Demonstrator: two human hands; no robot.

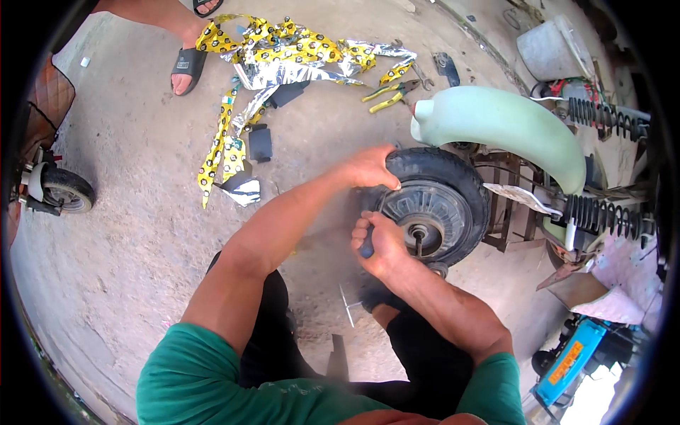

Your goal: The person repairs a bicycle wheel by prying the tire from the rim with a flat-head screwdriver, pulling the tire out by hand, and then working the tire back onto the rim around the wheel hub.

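Observation:
A black scooter wheel (464, 177) with a grey hub and central axle stands tilted at the centre, by the raised rear of a vehicle. My left hand (368, 166) grips the tyre's upper left, thumb on its edge. My right hand (379, 241) is closed round a blue handle (367, 246) at the hub's left side; the tool's working end is hidden. A pale green mudguard (503, 120) arches behind the wheel, between two coil springs (595, 212).
Yellow-and-silver wrapping (297, 49), pliers (389, 95), a spanner (423, 78) and dark pieces (260, 142) lie ahead. Another person's sandaled foot (185, 74) is at upper left, a small wheel (67, 190) far left. A white bucket (551, 53) and a blue object (567, 361) are at right.

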